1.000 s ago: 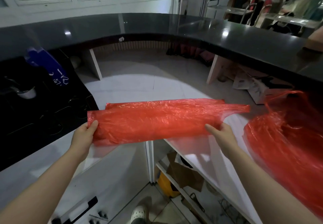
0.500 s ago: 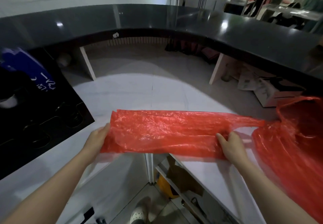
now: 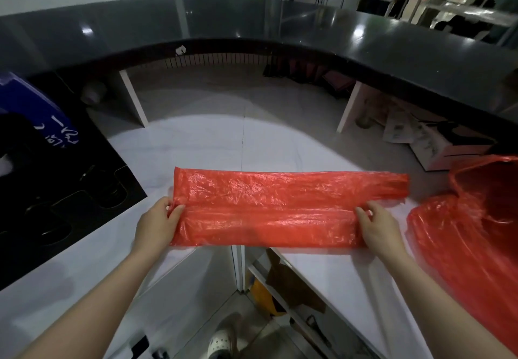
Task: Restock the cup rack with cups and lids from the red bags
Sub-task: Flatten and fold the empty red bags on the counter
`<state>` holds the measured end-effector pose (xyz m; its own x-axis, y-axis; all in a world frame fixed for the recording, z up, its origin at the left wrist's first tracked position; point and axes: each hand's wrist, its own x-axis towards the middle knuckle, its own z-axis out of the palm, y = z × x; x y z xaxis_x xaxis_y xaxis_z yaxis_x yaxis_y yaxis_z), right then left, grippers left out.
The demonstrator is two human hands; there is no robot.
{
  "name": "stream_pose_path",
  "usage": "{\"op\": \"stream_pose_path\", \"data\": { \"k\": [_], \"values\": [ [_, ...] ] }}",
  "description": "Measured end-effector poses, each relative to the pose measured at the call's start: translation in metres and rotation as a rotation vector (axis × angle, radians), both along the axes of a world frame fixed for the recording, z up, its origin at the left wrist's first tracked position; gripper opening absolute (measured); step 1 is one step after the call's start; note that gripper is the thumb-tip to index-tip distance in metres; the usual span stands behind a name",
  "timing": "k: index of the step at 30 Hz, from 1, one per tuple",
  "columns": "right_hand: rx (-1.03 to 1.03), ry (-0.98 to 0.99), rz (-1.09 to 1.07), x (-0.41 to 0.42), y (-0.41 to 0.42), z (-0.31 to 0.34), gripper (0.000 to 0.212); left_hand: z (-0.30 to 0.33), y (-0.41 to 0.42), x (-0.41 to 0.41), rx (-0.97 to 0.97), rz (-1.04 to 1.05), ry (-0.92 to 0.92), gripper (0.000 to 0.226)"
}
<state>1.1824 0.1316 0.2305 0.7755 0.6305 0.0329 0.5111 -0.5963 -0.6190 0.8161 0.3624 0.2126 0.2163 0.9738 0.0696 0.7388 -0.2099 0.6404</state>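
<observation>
An empty red plastic bag (image 3: 269,207) lies flattened and stretched sideways over the white counter (image 3: 196,145), with a lengthwise fold across its middle. My left hand (image 3: 158,225) pinches its left end. My right hand (image 3: 377,225) pinches it near the right end, where the handles stick out. A second red bag (image 3: 476,224) sits open and crumpled at the right edge; its contents are hidden. The black cup rack (image 3: 64,190) with round holes stands at the left.
A curved black countertop (image 3: 252,19) runs around the back. A blue box (image 3: 33,114) is at the far left. Cardboard boxes (image 3: 437,145) sit under the counter at right. Below me are open shelves (image 3: 283,283) and my white shoe (image 3: 221,342).
The bag has come down from the air onto the white counter and been folded lengthwise. Both hands moved down and toward me with it.
</observation>
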Motion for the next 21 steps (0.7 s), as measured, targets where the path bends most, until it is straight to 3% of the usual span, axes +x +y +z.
{"op": "stream_pose_path", "data": {
  "k": [9,13,17,21],
  "values": [
    [-0.068,-0.084,-0.106,-0.005,0.005,-0.006,0.017,0.000,0.010,0.003,-0.069,0.054,-0.112,0.016],
    [-0.007,-0.074,-0.155,-0.007,0.000,-0.003,0.035,0.002,0.008,0.003,-0.115,0.048,-0.159,0.028],
    [0.009,-0.042,-0.108,-0.012,-0.002,0.000,0.049,0.009,0.005,0.014,0.022,-0.042,-0.056,0.042],
    [-0.087,-0.295,-0.134,-0.023,0.003,0.000,0.073,0.021,-0.001,0.036,0.222,-0.240,0.078,0.053]
  ]
}}
